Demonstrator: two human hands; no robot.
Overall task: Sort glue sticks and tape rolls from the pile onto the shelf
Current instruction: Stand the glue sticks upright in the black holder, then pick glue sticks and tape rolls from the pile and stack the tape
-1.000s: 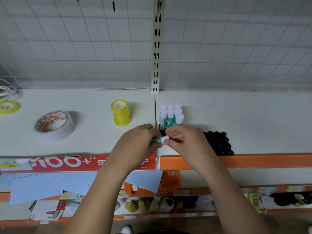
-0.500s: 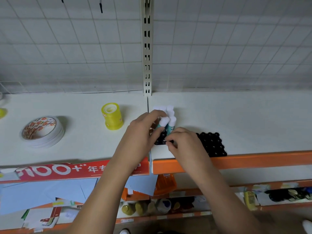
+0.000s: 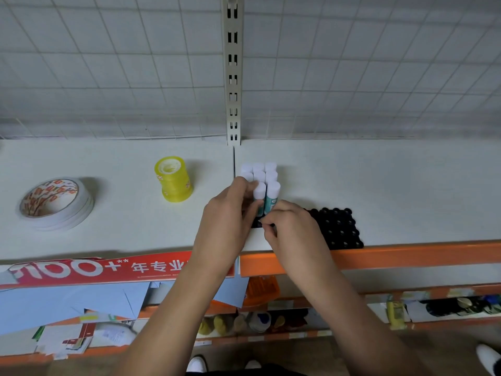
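Overhead, wire grid panel (image 3: 108, 63) fills the whole upper half of the frame, split at centre by a pale slotted post (image 3: 233, 77). White shelf (image 3: 393, 185) runs full width across the middle; orange lip (image 3: 420, 256) along its near edge at right. Red banner (image 3: 95, 270) with white print hangs on the lip at lower left. Blue paper sheets (image 3: 67, 302) lie on the lower level beneath it, overlapping.

Two bare forearms rise from the bottom edge. Left hand (image 3: 227, 221) and right hand (image 3: 292, 229) meet just right of centre, close together.

Black tray (image 3: 339, 229) of round sockets sits at the shelf's near edge, right of centre, partly under the right hand. Wide tape roll (image 3: 57, 203), white with orange pattern inside, lies flat at left. Yellow tape roll (image 3: 173, 179) stands upright, left of centre, well apart from it.

Glue sticks (image 3: 259, 169), white caps up, stand packed in rows just right of the post, at the tray's far left corner. Front row: left fingers curl round one glue stick (image 3: 259, 191), upright, touching its teal neighbour. Right thumb and forefinger are pressed together at the sticks' foot, on the tray's left edge; whether they nip tray or stick, cannot tell.
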